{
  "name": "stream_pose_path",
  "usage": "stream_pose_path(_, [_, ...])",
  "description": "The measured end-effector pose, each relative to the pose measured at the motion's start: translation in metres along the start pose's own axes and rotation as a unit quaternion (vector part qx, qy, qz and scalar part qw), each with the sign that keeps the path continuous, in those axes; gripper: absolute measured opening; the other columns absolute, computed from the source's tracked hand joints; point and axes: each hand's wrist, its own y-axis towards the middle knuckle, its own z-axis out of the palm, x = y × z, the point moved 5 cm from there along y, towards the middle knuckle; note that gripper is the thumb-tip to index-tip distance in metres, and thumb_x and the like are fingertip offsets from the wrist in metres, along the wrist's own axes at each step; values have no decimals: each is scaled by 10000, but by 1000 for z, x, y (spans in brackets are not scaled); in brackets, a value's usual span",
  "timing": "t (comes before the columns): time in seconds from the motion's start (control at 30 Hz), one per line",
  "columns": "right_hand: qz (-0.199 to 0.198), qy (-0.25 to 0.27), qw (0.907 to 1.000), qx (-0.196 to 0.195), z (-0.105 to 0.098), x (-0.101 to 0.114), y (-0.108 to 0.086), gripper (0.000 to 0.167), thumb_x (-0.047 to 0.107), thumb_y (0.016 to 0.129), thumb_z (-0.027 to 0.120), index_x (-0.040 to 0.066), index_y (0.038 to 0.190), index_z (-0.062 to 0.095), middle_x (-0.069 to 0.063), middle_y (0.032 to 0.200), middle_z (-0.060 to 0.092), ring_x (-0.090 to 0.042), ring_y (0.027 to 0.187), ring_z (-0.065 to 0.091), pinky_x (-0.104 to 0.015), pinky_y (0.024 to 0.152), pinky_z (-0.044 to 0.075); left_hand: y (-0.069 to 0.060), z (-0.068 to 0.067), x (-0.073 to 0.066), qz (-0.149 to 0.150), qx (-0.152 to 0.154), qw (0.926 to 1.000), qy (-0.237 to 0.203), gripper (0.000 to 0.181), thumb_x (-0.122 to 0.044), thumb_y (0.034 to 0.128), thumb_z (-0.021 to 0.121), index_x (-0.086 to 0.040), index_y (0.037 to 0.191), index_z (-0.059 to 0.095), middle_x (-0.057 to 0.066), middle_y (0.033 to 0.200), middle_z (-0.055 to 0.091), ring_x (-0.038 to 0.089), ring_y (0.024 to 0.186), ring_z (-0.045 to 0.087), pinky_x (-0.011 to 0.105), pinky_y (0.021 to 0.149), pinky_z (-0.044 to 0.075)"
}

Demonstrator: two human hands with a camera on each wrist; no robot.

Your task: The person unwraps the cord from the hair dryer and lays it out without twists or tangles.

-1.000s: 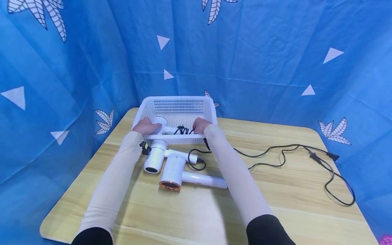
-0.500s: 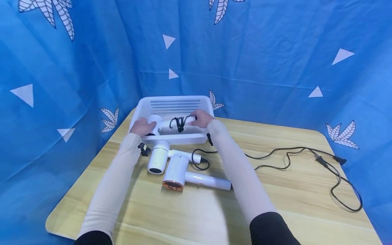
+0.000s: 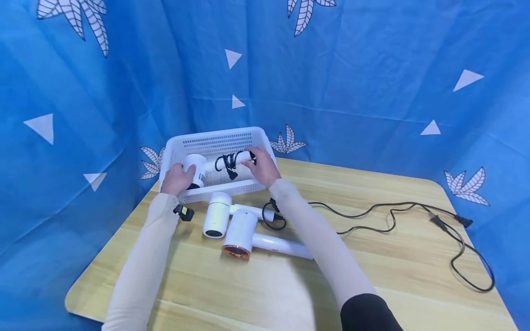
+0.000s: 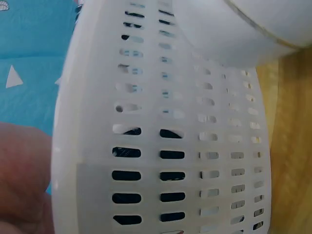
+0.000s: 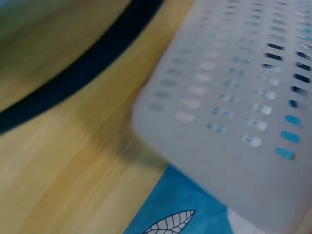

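Observation:
A white hair dryer (image 3: 195, 163) lies in a white slotted basket (image 3: 219, 187) at the back left of the table, its black cord (image 3: 229, 161) wound about the handle. My left hand (image 3: 177, 178) grips the dryer's head at the basket's left front corner. My right hand (image 3: 262, 166) pinches the end of its handle over the basket's right side. In the left wrist view, part of the left hand shows beyond the basket wall (image 4: 92, 146); the hold itself is hidden. The right wrist view shows the slotted wall (image 5: 195, 141) but hides the fingers' grip.
In front of the basket lie two more white hair dryers, a smaller one (image 3: 217, 216) and one with a copper-coloured rim (image 3: 241, 230). Black cords (image 3: 389, 207) with plugs run across the table's right side. A blue curtain (image 3: 352, 69) hangs behind.
The basket has shifted left and turned slightly, its right side swinging away. Both hands have moved left, and the dryer's handle end is raised in the right hand.

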Motion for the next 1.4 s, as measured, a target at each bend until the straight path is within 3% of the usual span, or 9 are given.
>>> stream_pose_path(0.17, [-631,-135,9976,-240,12,5,6,492,288,1038,611,76,1475,535,-104,1344,570,-190,999,615,-299,899,557,-2,-7,13,-69,-258,9994,-239,774,-518,1085,319,22,1617,163,340,1538,414,485,1393,482,644,1166,408])
stream_pose_path(0.4, [-1326,213,9871,-868,11,23,19,440,228,1040,605,60,1444,551,-120,1340,553,-209,1061,633,-260,932,570,-1,-28,18,260,-1094,9872,-1127,853,-632,1046,367,-67,1646,145,286,1611,376,467,1440,463,673,1151,409])
stream_pose_path(0.53, [-1357,793,9809,-1143,-10,27,19,444,162,998,666,36,1415,580,-149,1332,557,-243,1146,649,-200,951,576,0,-30,5,212,-1116,9785,-1723,919,-699,994,439,-128,1659,164,215,1646,362,408,1451,460,654,1184,384])
stream_pose_path(0.63, [-1293,1355,9746,-1229,-31,32,16,454,100,961,704,18,1394,597,-175,1316,552,-280,1191,652,-174,957,571,0,-32,-5,162,-917,9643,-2478,908,-692,963,528,-121,1628,293,159,1534,498,263,1320,568,474,1140,488])
stream_pose_path(0.73, [-1278,1743,9661,-1411,-57,36,6,448,57,938,721,8,1370,614,-188,1309,548,-310,1206,652,-191,970,572,-1,-28,-22,306,-349,9230,-3819,811,-613,950,638,-102,1549,443,35,1332,617,102,1140,613,259,981,536])
stream_pose_path(0.87, [-1285,2082,9559,-1623,-92,34,-13,437,47,931,732,1,1352,627,-187,1299,545,-292,1189,655,-245,968,592,-8,-18,-52,561,640,8322,-5478,701,-451,957,720,-93,1506,471,-64,1248,613,50,1152,594,180,927,530])
stream_pose_path(0.97, [-1218,2376,9471,-1782,-115,27,-28,449,13,910,748,-23,1341,627,-190,1284,543,-249,1143,659,-270,946,608,-16,-10,-73,792,1267,8004,-5805,716,-410,986,693,-109,1561,391,-65,1303,572,71,1234,549,199,977,516])
stream_pose_path(1.23, [-677,2675,9366,-2160,-163,-16,-74,476,-18,901,759,-40,1356,620,-204,1266,572,-180,1069,655,-275,955,605,-37,25,-115,1202,2290,8094,-5273,483,-399,1032,622,-136,1402,455,-23,1210,636,96,1042,688,229,821,596])
stream_pose_path(1.4, [-143,2765,9339,-2265,-182,-42,-107,473,3,913,757,-1,1368,624,-158,1274,622,-152,1059,683,-222,908,605,-49,51,-132,1189,2677,7978,-5270,315,-340,1040,624,-127,1251,529,-26,1086,707,90,930,732,212,760,596])
